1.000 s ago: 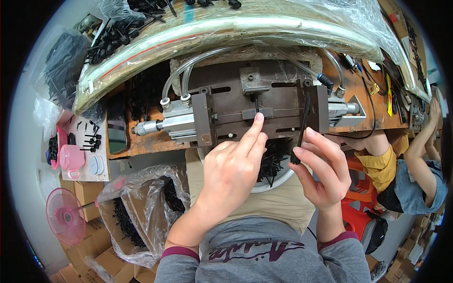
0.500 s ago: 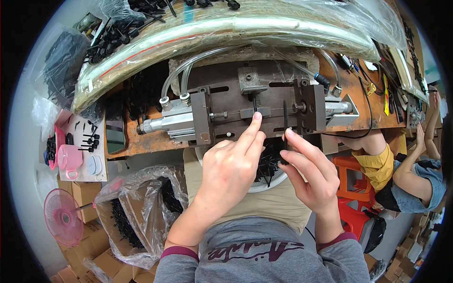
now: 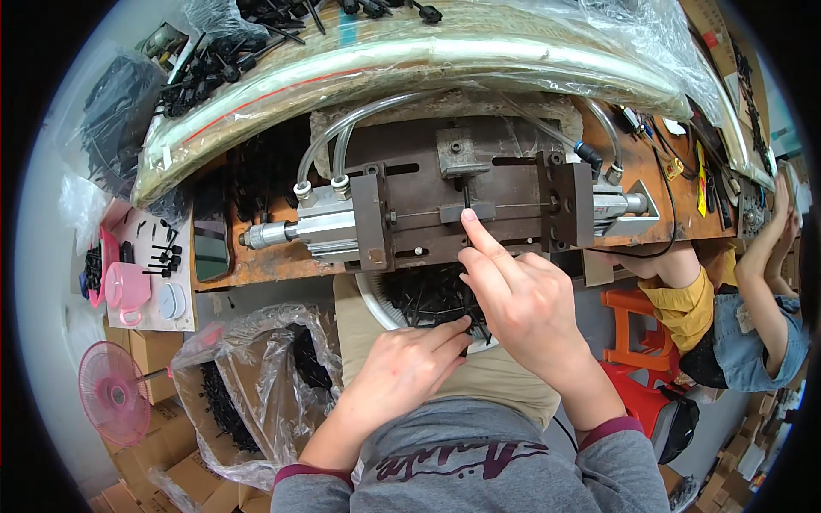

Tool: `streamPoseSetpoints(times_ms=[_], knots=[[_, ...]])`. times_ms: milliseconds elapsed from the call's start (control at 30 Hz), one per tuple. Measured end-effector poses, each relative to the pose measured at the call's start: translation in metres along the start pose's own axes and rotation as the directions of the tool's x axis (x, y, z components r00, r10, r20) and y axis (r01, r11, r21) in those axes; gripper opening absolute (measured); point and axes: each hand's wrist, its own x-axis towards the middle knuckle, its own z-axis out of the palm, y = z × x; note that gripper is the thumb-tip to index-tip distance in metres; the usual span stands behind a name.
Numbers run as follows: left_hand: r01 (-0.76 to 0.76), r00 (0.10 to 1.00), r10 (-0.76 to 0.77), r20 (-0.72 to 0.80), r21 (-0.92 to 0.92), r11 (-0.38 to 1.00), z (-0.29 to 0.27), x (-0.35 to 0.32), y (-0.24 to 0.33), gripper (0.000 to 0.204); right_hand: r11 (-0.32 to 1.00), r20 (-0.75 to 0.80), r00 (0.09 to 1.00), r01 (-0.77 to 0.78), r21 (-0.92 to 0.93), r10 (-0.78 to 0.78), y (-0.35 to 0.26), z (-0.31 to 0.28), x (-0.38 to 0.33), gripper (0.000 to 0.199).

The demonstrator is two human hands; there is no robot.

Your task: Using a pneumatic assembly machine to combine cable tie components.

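Pin (image 3: 466,195) at 12 o'clock, upright, is touched by right hand (image 3: 522,299) forefinger; left hand (image 3: 410,363) is curled in parts bowl (image 3: 376,308), grip unclear.

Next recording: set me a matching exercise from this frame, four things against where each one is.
Things:
1. right hand
2. left hand
3. pink fan
4. pink cup

Places:
A. on the floor by the cardboard boxes, lower left
B. forefinger on the small block at the middle of the metal press
C. at the white bowl of black parts in the lap
D. on the white tray at the bench's left end

Pairs: 1-B, 2-C, 3-A, 4-D
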Motion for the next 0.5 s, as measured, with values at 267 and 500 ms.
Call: streamPoseSetpoints(times_ms=[267,500], knots=[[-0.011,0.999,0.011,0.037,-0.011,1.000,-0.002,0.003,0.003,0.033,0.998,0.033,0.998,0.055,-0.039,-0.054,0.003,-0.006,0.004,0.019],[-0.042,0.998,0.041,-0.049,-0.007,0.999,0.005,-0.007,-0.002,0.030,0.987,0.010,0.997,0.070,0.148,-0.072,0.018,-0.035,0.042,0.018]])
